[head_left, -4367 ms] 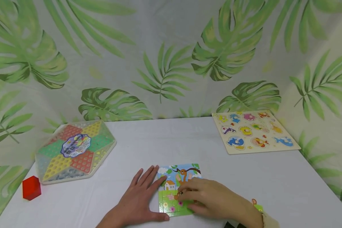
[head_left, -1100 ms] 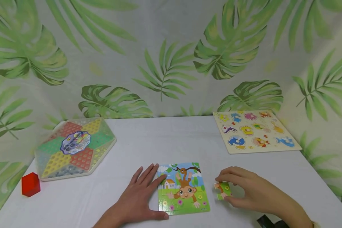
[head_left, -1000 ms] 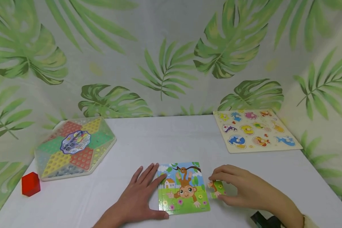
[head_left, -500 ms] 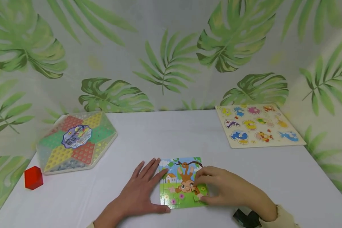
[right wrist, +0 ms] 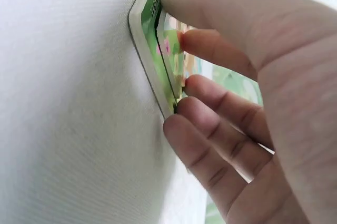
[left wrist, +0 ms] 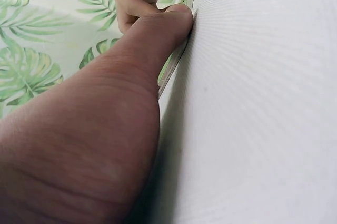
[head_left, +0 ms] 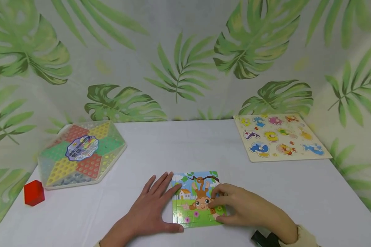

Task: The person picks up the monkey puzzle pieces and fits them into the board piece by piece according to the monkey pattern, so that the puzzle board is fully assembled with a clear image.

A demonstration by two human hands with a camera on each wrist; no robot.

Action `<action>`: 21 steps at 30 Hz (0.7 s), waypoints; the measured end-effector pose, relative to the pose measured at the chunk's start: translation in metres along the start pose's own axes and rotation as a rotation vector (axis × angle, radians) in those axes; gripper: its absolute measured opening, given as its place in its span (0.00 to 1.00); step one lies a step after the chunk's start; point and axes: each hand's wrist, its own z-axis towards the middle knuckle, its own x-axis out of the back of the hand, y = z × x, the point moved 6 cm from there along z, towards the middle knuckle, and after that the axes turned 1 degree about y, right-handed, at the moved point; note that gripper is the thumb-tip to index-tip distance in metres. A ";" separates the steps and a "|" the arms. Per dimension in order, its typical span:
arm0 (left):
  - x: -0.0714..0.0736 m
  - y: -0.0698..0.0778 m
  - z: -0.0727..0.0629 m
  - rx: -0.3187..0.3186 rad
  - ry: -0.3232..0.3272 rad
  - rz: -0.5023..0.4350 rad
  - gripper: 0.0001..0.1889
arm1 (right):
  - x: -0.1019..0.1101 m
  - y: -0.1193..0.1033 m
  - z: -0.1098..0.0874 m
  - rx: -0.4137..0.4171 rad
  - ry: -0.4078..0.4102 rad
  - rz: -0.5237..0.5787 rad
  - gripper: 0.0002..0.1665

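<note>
A square monkey jigsaw puzzle (head_left: 185,202) lies flat on the white table before me. My left hand (head_left: 149,207) rests along its left side with fingers spread, the thumb at the lower left corner; in the left wrist view that hand (left wrist: 116,87) hides most of the board. At the puzzle's lower right, my right hand (head_left: 242,207) pinches a jigsaw piece (right wrist: 172,50) between thumb and fingers. The right wrist view shows this piece against the board, a thin dark gap between it and the green border (right wrist: 150,18). The fingers partly cover it in the head view.
A hexagonal Chinese checkers box (head_left: 103,145) stands at the back left, with a red block (head_left: 34,192) in front of it. On the back right lies a wooden sea-animal peg puzzle (head_left: 282,139). A black object (head_left: 263,239) sits by the right wrist.
My right hand left the board, picked up a jigsaw piece on the right and brought it leftward onto the puzzle's lower right. The left hand keeps its place; the view has tilted slightly down.
</note>
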 end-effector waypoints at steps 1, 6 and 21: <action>0.000 0.000 0.000 -0.001 -0.001 0.000 0.62 | -0.001 0.000 0.000 -0.003 -0.004 0.001 0.14; 0.000 -0.001 0.000 -0.006 0.006 0.009 0.61 | -0.002 -0.001 0.002 -0.012 -0.004 0.009 0.12; 0.001 0.001 0.000 -0.009 0.027 0.019 0.61 | -0.005 0.002 -0.001 -0.060 -0.020 0.048 0.11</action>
